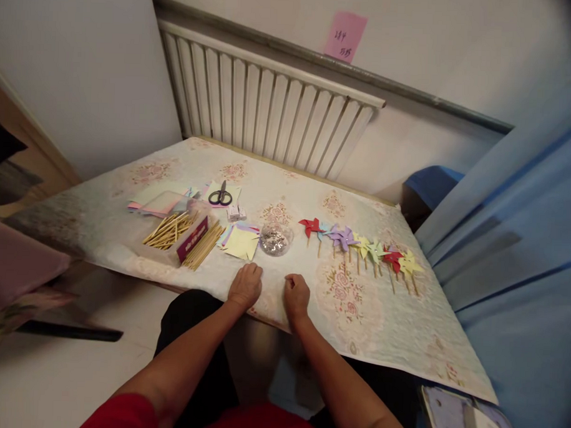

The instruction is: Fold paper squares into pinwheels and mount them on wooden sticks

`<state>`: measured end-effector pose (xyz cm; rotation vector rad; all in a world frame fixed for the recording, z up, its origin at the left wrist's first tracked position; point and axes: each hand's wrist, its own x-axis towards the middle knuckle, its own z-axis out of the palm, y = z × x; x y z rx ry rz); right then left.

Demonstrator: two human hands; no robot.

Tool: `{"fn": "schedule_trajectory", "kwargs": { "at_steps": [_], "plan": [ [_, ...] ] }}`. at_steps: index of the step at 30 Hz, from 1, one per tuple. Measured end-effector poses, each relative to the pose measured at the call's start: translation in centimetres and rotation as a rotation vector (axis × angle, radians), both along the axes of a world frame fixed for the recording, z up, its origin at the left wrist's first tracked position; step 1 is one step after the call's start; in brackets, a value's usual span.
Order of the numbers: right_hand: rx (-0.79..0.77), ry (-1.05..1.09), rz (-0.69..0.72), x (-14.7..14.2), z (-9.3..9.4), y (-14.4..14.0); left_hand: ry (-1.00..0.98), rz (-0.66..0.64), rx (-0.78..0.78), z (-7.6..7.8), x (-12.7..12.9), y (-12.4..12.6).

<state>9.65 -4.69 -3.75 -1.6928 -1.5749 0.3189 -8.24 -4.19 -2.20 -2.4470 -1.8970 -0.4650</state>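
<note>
My left hand (245, 286) and my right hand (296, 296) rest on the near edge of a table covered by a floral cloth (357, 310), fingers curled, nothing visible in either. Just beyond them sits a small clear bowl of shiny bits (275, 238). Left of the bowl lie yellow and pastel paper squares (241, 242). A row of several paper pinwheels on sticks (363, 248) runs to the right of the bowl.
A box of wooden sticks (172, 232) with loose sticks (204, 247) beside it lies at the left. Black scissors (220, 195) and pink paper sheets (159, 202) lie further back. A white radiator (270, 107) stands behind the table; blue fabric (523, 247) hangs right.
</note>
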Motion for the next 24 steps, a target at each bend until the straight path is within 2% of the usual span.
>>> {"fn": "schedule_trajectory", "kwargs": {
  "at_steps": [4, 7, 9, 15, 24],
  "plan": [
    [-0.101, 0.086, -0.017, -0.7, 0.2, 0.4, -0.005, 0.085, -0.014, 0.2, -0.2, -0.4],
    [-0.157, 0.129, 0.042, -1.8, 0.4, 1.5, 0.0, 0.115, -0.023, 0.2, -0.2, -0.5],
    [-0.138, 0.116, 0.106, -2.9, 0.6, 2.4, 0.005, 0.125, -0.025, 0.2, -0.2, -0.5],
    [0.003, -0.19, 0.362, -6.2, 1.3, 4.9, -0.027, 0.118, -0.004, 0.1, -0.1, -0.5],
    [-0.068, -0.561, 0.541, -7.2, 2.9, 7.8, -0.062, 0.142, -0.031, -0.2, 0.1, -0.5]
  ]
}}
